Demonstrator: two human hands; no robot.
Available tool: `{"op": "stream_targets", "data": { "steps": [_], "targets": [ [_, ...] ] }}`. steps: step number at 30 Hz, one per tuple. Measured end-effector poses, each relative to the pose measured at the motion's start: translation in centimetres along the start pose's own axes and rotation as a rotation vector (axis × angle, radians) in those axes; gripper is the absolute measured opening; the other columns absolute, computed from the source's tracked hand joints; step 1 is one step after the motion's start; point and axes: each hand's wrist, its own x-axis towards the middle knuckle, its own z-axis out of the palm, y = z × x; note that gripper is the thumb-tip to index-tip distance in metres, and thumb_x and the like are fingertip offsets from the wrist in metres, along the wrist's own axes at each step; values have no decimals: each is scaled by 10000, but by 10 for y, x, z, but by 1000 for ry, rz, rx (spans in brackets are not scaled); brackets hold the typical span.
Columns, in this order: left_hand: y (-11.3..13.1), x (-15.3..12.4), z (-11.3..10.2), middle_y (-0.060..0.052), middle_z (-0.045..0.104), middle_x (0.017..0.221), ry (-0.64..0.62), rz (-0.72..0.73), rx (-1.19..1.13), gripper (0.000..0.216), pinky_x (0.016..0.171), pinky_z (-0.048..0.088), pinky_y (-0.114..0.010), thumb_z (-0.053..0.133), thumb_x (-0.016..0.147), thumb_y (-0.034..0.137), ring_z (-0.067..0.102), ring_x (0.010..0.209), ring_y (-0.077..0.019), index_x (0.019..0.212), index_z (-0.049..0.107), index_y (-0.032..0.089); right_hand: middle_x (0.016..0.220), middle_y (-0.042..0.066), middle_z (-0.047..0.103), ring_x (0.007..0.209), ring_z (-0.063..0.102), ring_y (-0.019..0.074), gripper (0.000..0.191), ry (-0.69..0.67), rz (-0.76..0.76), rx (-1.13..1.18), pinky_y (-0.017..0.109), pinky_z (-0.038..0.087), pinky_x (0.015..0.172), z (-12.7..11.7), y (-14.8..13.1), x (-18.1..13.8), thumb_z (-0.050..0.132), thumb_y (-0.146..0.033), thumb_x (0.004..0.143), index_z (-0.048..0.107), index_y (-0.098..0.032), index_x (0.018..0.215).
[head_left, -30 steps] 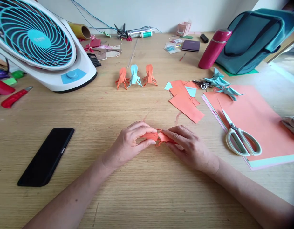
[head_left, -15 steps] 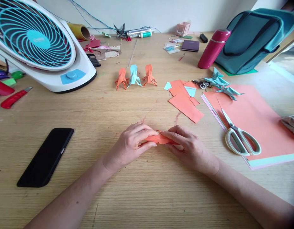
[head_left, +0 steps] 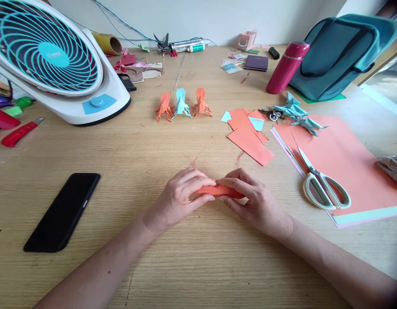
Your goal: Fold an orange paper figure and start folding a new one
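Note:
A narrow piece of folded orange paper (head_left: pixel 208 190) lies between my two hands, near the middle of the desk. My left hand (head_left: pixel 182 193) pinches its left end, thumb below and fingers above. On the other end my right hand (head_left: pixel 250 195) has the same kind of grip, and the fingertips of both hands nearly meet. The fingers hide much of the paper's ends. Beyond my hands stand an orange origami figure (head_left: pixel 165 105), a light blue one (head_left: pixel 181 103) and a second orange one (head_left: pixel 202 102), each with thin splayed legs.
Orange paper pieces (head_left: pixel 250 139) lie right of centre. White-handled scissors (head_left: pixel 327 191) rest on stacked coloured sheets (head_left: pixel 356 163), beside blue folded figures (head_left: pixel 293 109). A black phone (head_left: pixel 63 212) lies at left, below a fan (head_left: pixel 101 94). A pink bottle (head_left: pixel 287 68) stands by a teal bag (head_left: pixel 336 60).
My fingertips have drawn closer together over the paper, and its upper edge now looks smoother and more closed. Both hands keep their grip; the desk items stay put.

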Motion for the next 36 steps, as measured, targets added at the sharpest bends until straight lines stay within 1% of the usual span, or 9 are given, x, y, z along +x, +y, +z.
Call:
{"op": "stream_targets", "data": {
  "steps": [4,8,10,13,18,22,26,32,36],
  "targets": [
    [-1,-1,1,-55,716,948,19,8,7,174,841,537,-343,703,879,253,653,897,-182,1032,663,180,1096,87,582,969,596,192,304,7,-26,-28,333,552,800,-1,0,0,605,-181,940,577,-221,1240],
    [-2,-1,0,-52,718,985,43,34,-12,185,866,533,-347,719,866,240,656,918,-182,1031,654,187,1055,92,594,928,601,188,178,40,-64,-5,337,563,776,-2,2,0,602,-173,940,579,-195,1115],
    [-3,-2,0,-56,715,986,49,56,-10,189,875,534,-353,725,860,237,658,928,-187,1026,652,184,1070,94,595,941,609,186,173,34,-74,19,325,569,771,-2,4,0,600,-171,942,586,-194,1113],
    [-4,-2,0,-64,713,987,38,80,13,191,886,536,-364,717,867,244,660,948,-198,1036,650,184,1136,96,587,1007,613,191,253,18,-88,3,325,576,812,-3,6,-1,592,-171,948,589,-216,1197],
    [-5,-3,1,-57,714,995,20,64,32,179,879,536,-354,693,886,236,655,945,-191,1053,645,197,1210,117,562,1096,594,228,433,-54,-120,-72,383,560,901,-4,7,-3,599,-160,932,511,-232,1349],
    [-5,-3,3,-66,711,986,-4,86,62,181,872,537,-355,689,890,249,653,939,-194,1052,646,180,1173,101,578,1036,617,210,355,-24,-103,-50,359,572,855,-3,6,-3,574,-133,935,567,-243,1272],
    [-4,-4,5,-72,708,954,6,105,89,159,866,539,-355,680,897,243,653,926,-194,1035,656,169,1142,95,592,1022,621,193,297,3,-97,6,339,563,866,0,6,-1,593,-123,925,610,-214,1207],
    [-4,-4,5,-63,712,960,21,92,81,173,857,538,-354,695,886,246,654,914,-189,1039,655,176,1160,101,593,1061,608,216,360,21,-74,-2,373,555,888,-3,12,-1,647,-155,903,595,-223,1252],
    [-4,-5,6,-60,715,962,48,89,87,183,852,545,-351,696,886,266,661,909,-188,1042,655,181,1080,92,614,954,632,195,251,12,-77,10,337,572,795,-4,13,-1,615,-213,944,632,-221,1194]
  ]
}}
